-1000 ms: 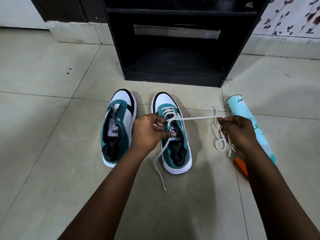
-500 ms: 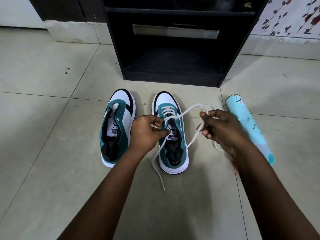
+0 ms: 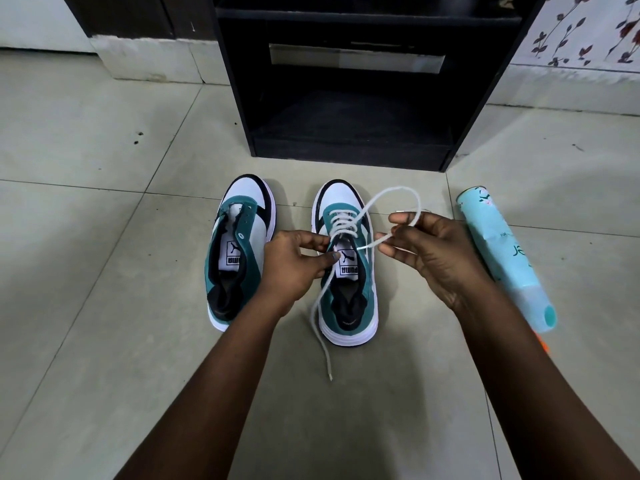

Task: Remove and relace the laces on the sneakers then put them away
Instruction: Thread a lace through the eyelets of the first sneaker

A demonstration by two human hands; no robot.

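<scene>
Both hands (image 3: 298,261) (image 3: 433,251) apparently pinch the white lace (image 3: 391,195) over the right sneaker (image 3: 349,299).

Two sneakers are set side by side at the frame's centre on the floor (image 3: 104,237) — the unlaced sneaker (image 3: 239,251) left, the laced sneaker (image 3: 349,278) right. Above them, at top centre, a cabinet (image 3: 349,98) is placed — to the far right a can (image 3: 502,254) is laid.
</scene>
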